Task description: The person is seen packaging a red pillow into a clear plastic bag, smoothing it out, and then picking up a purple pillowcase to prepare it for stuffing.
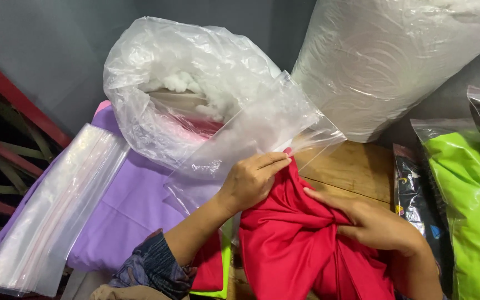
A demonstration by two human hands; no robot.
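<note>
My left hand (pixel 253 179) pinches the edge of a clear plastic bag (pixel 256 133) together with the top of a red cloth (pixel 290 244). The bag fans up and left from my fingers. My right hand (pixel 370 222) grips a bunched fold of the same red cloth lower right, fingers pointing left into the fabric. The cloth hangs down between both hands toward the bottom of the view.
A large open plastic sack of white stuffing (pixel 184 83) sits behind. A tall wrapped white roll (pixel 384 61) stands at back right. A stack of clear bags (pixel 56 211) lies on purple cloth (pixel 134 205). Bagged green cloth (pixel 468 211) is at right, on a wooden table (pixel 356 166).
</note>
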